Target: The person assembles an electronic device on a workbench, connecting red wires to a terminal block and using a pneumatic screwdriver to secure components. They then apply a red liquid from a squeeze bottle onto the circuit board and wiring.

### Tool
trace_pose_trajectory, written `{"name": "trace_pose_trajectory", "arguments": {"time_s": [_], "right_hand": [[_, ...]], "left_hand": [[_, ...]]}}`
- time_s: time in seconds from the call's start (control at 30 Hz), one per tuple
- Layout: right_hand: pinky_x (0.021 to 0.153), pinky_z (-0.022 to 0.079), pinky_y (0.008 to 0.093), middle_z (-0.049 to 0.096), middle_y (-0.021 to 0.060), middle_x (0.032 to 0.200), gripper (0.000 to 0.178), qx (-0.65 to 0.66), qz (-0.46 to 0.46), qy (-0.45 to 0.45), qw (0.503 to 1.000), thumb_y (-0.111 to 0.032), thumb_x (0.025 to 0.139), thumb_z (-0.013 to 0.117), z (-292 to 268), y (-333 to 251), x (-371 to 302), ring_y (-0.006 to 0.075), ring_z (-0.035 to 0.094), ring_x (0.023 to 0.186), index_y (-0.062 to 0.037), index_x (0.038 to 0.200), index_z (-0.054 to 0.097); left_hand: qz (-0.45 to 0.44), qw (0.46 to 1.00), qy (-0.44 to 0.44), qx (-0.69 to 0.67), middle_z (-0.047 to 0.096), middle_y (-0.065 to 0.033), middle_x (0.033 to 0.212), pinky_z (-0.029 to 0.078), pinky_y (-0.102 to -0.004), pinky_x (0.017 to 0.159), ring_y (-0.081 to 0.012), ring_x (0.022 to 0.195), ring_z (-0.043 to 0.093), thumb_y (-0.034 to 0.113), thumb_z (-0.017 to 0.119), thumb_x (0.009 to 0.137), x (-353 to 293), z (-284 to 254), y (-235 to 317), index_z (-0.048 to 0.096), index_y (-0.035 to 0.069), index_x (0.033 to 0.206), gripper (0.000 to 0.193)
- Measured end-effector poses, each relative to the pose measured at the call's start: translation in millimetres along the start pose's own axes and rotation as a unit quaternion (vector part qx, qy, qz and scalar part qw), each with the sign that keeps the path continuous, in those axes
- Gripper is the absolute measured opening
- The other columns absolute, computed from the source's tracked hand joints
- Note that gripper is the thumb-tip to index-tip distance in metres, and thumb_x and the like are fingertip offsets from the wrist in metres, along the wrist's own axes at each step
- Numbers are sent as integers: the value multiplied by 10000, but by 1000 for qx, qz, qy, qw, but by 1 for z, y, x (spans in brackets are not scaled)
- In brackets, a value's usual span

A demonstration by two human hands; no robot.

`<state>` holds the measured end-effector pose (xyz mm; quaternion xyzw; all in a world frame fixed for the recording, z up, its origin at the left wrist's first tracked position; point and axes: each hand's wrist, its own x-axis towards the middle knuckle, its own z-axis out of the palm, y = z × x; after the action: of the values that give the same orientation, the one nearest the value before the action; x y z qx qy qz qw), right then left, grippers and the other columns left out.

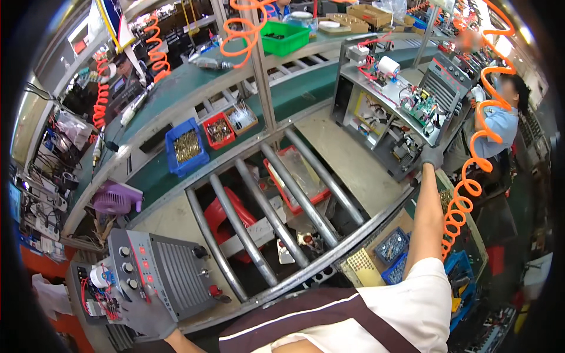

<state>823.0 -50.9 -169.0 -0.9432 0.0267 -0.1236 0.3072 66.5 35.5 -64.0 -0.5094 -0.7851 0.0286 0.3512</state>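
At the lower left, my left hand in a grey glove lies against the near edge of a dark grey machine. This machine has a ribbed panel, knobs and red markings; its fingers' exact pose is blurred. My right arm reaches far right, where my right hand, also gloved, is closed on the near corner of an open machine chassis. On that chassis sit a green circuit board, a white cylinder and red wires. A ribbed front panel leans at its right side.
Steel rollers bridge the gap between the machines, with red bins below. Blue and red bins of small hardware stand on the green belt. An orange coiled hose hangs beside my right arm. A co-worker stands far right.
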Motion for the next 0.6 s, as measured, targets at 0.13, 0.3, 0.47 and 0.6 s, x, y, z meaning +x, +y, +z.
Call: {"name": "trace_pose_trajectory", "arguments": {"time_s": [0.13,0.3,0.47,0.6], "right_hand": [[873,469,449,622,230,1078,530,28,-19,3,999,-306,697,686,3,7,-33,380,608,1001,-14,1119,556],[887,458,435,590,209,1168,709,-15,-44,30,998,-302,690,705,2,-9,-87,355,602,1030,-47,1289,423],[838,476,464,592,204,1177,829,-32,-53,46,997,-380,685,712,-15,18,-119,369,608,1013,-60,1352,337],[840,480,454,604,181,1148,810,-32,-106,47,993,-516,689,685,-6,2,-145,363,602,1004,-48,1285,398]], "left_hand": [[2,1000,23,4,423,-96,1385,398,-459,922,-325,1116,496,471,544,857,1,18,-14,417,182,1354,589],[38,991,127,12,445,-126,1352,384,-480,934,-328,1093,503,510,543,828,4,65,-60,488,167,1308,593],[29,996,65,-56,483,-172,1289,399,-486,891,-343,1089,508,462,647,729,27,69,-73,554,141,1232,604],[20,997,68,-44,487,-155,1273,402,-483,873,-332,1060,514,451,660,712,33,88,-121,584,144,1189,572]]}}
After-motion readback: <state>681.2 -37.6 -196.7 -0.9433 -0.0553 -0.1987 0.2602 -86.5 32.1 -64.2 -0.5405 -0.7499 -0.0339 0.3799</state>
